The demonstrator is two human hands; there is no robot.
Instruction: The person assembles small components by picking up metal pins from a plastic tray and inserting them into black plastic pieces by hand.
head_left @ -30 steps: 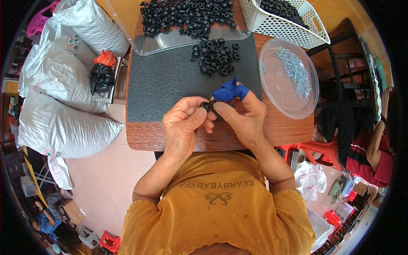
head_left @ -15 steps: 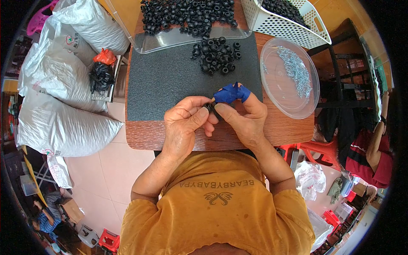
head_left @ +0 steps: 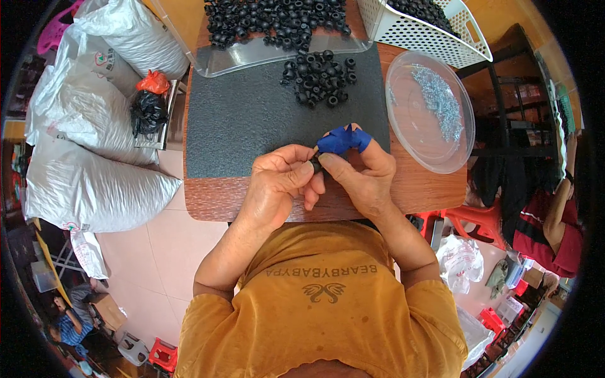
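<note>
step in hand, as i judge it: close two-handed fingerwork on one small black part. it sits between the fingertips, above the near edge of the dark mat on the wooden table.

left hand: thumb and forefinger pinched on the part from the left, remaining fingers curled in beneath. right hand: thumb and forefinger gripping from the right, the forefinger bound in a blue wrap. neither hand is free. fingers cover most of the part, so cannot tell how it is seated. a thin tan tip shows beside the wrap; too small to identify.

next move, my reading: calls for a firm left pinch as an anchor, with fine pressure or a twist from the right thumb. a slip looks the likeliest trouble.

pose: forearms angle inward and up from the mustard shirt, elbows spread, thumbs uppermost, fingertips meeting. cannot tell whether the wrists rest on anything.

nearby: loose pile of black parts on the mat beyond the hands; round clear dish with shiny bits, off to the right.
</note>
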